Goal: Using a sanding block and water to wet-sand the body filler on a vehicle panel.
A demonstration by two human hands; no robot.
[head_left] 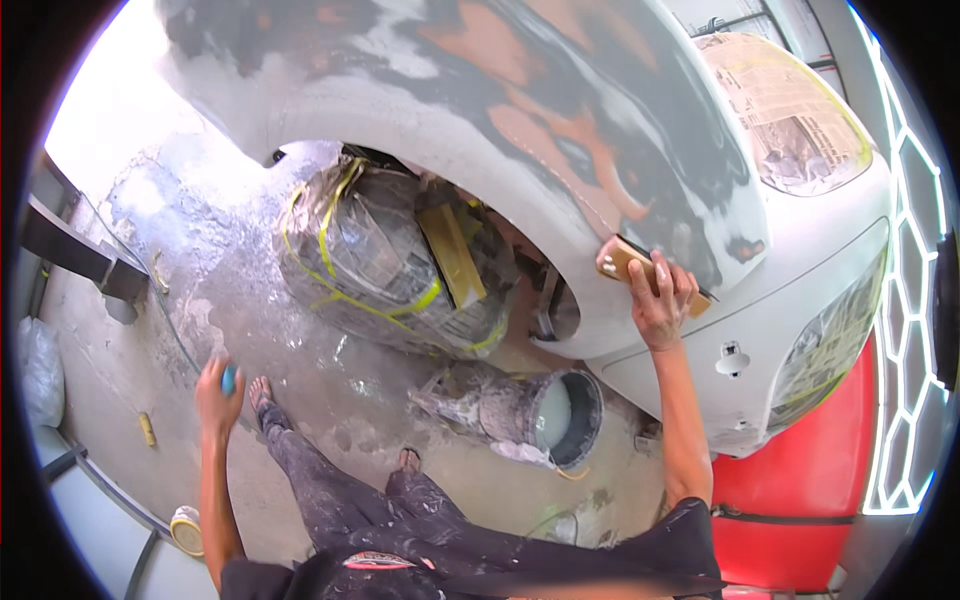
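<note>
My right hand (658,305) grips a tan sanding block (619,260) against the lower edge of a car fender (560,90), which is patched grey, white and brown. My left hand (215,400) hangs low at the left, fingers closed on a small blue object (228,380), too small to name exactly. Below the fender arch, the wheel (370,265) is wrapped in dusty plastic and yellow tape, with a brownish board (450,255) on it.
A bucket (585,425) of cloudy liquid stands below the bumper (735,385). A hose (175,335) crosses the wet floor (150,380) at left, near a dark post (80,245) and a tub (186,530). A red panel (790,540) sits lower right.
</note>
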